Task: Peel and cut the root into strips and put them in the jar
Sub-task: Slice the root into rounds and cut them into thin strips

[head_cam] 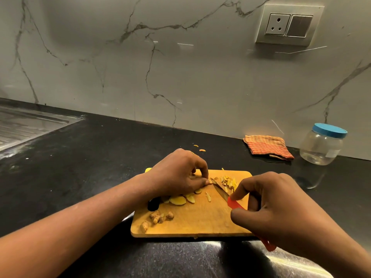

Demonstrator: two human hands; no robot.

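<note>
A: Your jar (321, 147) stands at the far right of the counter (90, 167), against the wall (160, 67) and well apart from the board (200, 223). It is clear, rounded plastic with its blue lid (329, 130) on, and you can see straight through its sides. A pale patch on it is too blurred to read.

B: Your cut strips (228, 182) lie on the board, a loose yellow heap at its far right corner, just beyond the blade of the knife (220, 190).

A: Your left hand (178, 173) is curled, its fingertips pinching a small root piece (209, 183) down on the wood, right at the blade's tip.

B: Your right hand (281, 205) grips the knife's red handle. Thumb and forefinger pinch it near the blade, and the handle's end pokes out below your palm.

A: By your left palm lie flat slices (178, 200), pale yellow and smooth on the cut face, brown at the rim. Knobbly brown scraps (158, 216) sit at the board's near left.

B: The board is orange-brown wood, rectangular with rounded corners. The counter under it is black speckled stone with a gloss. A folded cloth (268, 146), striped orange and tan, lies just left of the jar. The wall is pale marble with grey veins.

A: Something black shows under your left wrist; I cannot tell what it is.
</note>
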